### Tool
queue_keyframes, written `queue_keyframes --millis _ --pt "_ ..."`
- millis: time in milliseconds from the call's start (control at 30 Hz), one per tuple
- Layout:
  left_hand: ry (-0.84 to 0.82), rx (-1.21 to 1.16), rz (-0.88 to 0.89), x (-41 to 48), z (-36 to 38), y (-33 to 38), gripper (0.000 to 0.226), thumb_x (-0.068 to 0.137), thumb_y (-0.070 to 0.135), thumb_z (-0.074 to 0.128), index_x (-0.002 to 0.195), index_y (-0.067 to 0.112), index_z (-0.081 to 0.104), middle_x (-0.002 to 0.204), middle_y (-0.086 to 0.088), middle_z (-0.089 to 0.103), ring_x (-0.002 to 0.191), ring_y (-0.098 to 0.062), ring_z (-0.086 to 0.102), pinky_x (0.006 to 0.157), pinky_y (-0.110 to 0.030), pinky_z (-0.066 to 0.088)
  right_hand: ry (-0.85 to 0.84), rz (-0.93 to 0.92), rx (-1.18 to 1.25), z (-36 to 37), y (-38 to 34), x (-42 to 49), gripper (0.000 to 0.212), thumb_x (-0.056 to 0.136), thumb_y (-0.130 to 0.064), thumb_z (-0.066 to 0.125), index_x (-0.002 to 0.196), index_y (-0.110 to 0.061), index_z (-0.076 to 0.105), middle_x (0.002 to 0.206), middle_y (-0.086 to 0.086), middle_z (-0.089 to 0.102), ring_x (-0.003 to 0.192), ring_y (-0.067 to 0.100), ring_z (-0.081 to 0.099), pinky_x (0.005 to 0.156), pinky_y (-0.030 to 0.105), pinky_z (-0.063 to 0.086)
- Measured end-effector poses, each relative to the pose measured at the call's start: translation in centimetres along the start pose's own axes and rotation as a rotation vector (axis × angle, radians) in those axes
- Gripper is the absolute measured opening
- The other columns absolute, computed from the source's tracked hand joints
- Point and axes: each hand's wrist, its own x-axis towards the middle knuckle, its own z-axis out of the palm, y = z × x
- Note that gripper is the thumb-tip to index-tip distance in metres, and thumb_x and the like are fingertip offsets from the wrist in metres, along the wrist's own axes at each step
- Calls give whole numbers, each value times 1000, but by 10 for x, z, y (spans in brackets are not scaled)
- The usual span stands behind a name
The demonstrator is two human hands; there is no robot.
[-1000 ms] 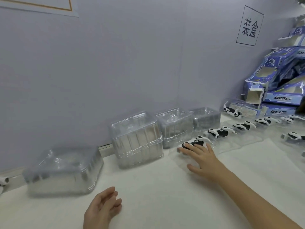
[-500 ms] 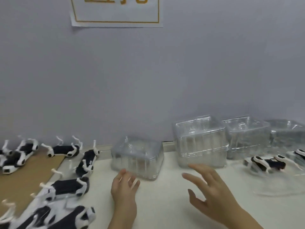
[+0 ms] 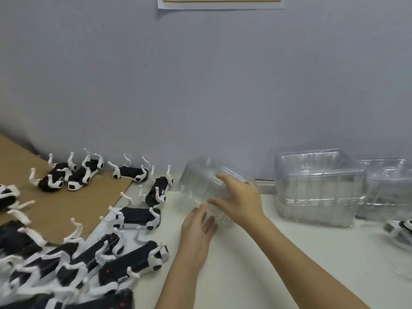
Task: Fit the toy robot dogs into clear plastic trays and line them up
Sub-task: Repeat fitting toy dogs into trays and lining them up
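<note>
A small stack of clear plastic trays stands tilted near the wall at the middle of the table. My right hand grips its right side, fingers over the top and thumb on the near face. Just below, my left hand touches the stack's near lower edge with straight fingers. Several black-and-white toy robot dogs lie on their backs to the left, legs up. At the far right edge another toy dog lies in a clear tray.
Two taller stacks of clear trays stand against the wall on the right. A brown cardboard sheet covers the table's left part under some dogs. A paper sign hangs on the grey wall.
My view has swung left. My right hand has left the dog in its tray and taken hold of the small tray stack, which now tilts. My left hand has come up to its lower edge.
</note>
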Motion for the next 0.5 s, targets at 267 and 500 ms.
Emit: queue_keyframes --millis 267,500 --pt "-208 205 361 -21 8 27 20 72 27 74 73 8 68 62 0 61 55 -10 56 55 -20 51 63 161 477 -40 -4 -30 69 66 -58 80 129 -47 53 105 -20 62 93 -6 57 76 14 43" --pt "-268 222 312 -25 5 29 13 73 23 73 66 12 72 62 -4 64 54 -12 59 53 -20 50 -58 113 320 -55 -8 -37 98 40 -73 81 126 -52 39 98 -28 59 95 -2 56 77 23 47"
